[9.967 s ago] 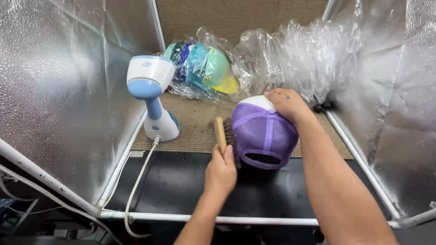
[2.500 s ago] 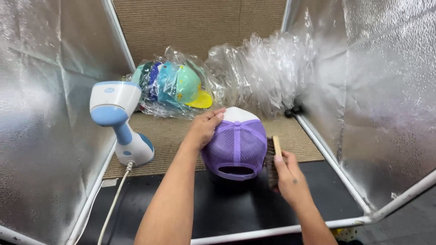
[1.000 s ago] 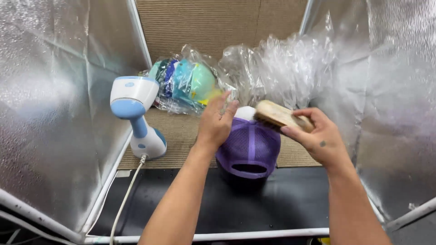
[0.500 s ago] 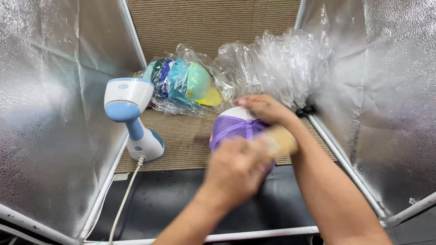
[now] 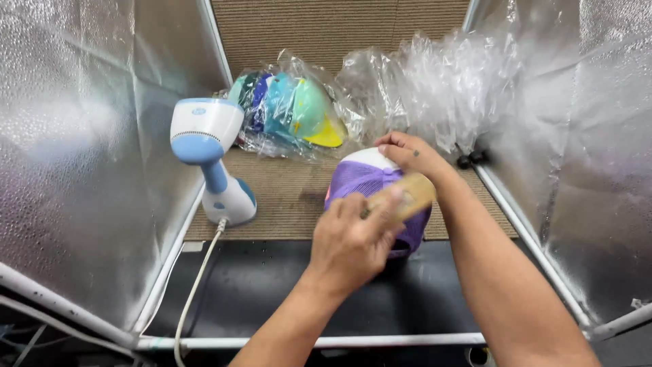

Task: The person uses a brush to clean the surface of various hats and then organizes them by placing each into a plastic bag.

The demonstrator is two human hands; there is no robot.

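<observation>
The scene is enclosed by silver reflective panels (image 5: pixel 75 156) on the left and right, with a ribbed tan mat (image 5: pixel 292 194) laid on the far part of the counter (image 5: pixel 258 299). Crumpled clear plastic (image 5: pixel 441 88) is heaped at the far right, and a bag of coloured caps (image 5: pixel 288 112) lies at the far centre. A white and blue garment steamer (image 5: pixel 210 160) stands upright at the left. The purple cap (image 5: pixel 370 183) sits at the mat's near edge; compared with half a second ago it is more exposed. The right hand (image 5: pixel 407 153) is laid on its white front, fingers spread flat. The left hand (image 5: pixel 353 238), lower than before, is clamped on the wooden brush (image 5: pixel 404 197), pressed against the cap's crown.
</observation>
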